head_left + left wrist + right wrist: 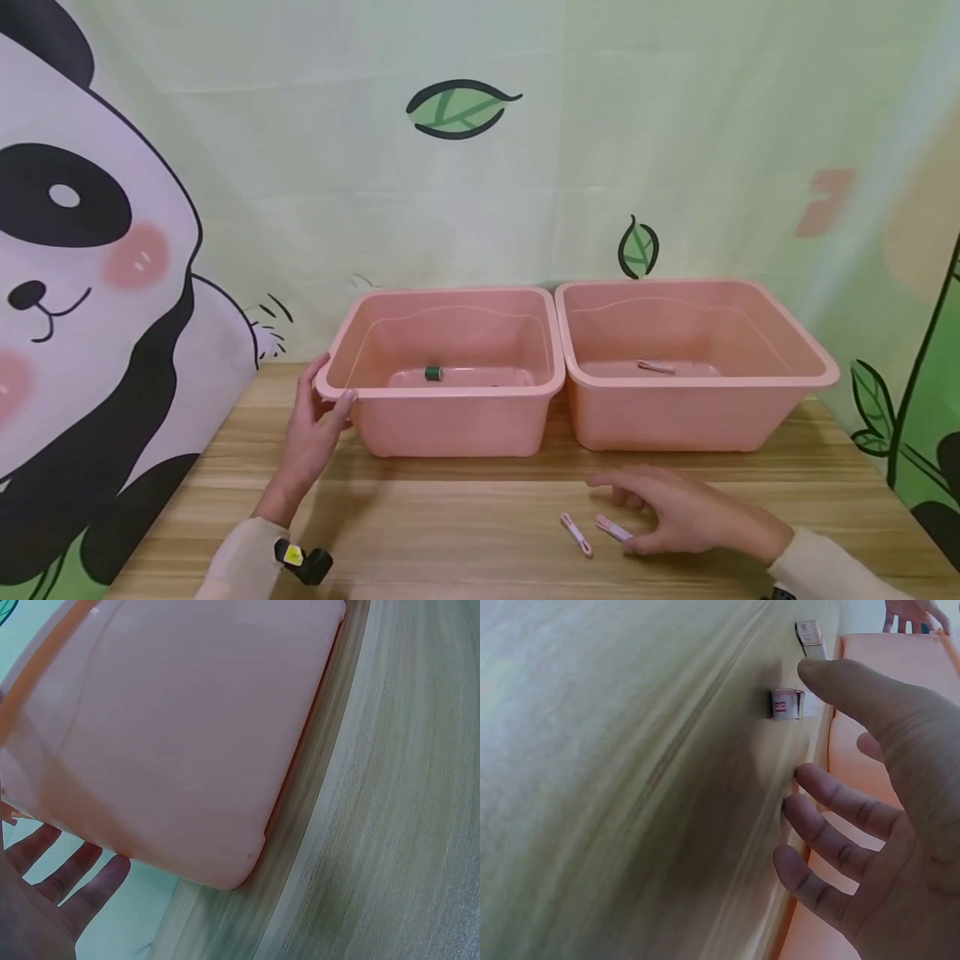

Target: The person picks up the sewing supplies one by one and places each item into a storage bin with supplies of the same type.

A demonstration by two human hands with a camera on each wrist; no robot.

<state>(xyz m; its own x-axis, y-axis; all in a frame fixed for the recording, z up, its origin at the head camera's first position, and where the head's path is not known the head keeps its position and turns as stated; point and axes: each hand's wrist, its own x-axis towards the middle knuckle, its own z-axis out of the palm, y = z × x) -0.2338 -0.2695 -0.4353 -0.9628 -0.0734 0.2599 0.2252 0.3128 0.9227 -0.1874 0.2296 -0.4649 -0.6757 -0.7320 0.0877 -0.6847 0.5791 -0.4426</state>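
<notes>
My left hand (pixel 313 425) grips the left corner of the left pink tub (pixel 453 421), its thumb at the front rim and its fingers along the side. Inside that tub lies a dark green thread spool (pixel 433 373). Low over the table hangs my right hand (pixel 678 510), fingers spread and slightly bent, thumb close to a small folded tape measure (pixel 613 527). Another folded tape measure (pixel 576 534) lies just left of it. Printed numbers show on both tapes (pixel 785 703) in the right wrist view.
A second pink tub (pixel 675 417) stands right beside the first, with a thin folded strip (pixel 656 367) on its floor. Both tubs stand at the back of the wooden table (pixel 450 517), against a printed panda cloth (pixel 300 167).
</notes>
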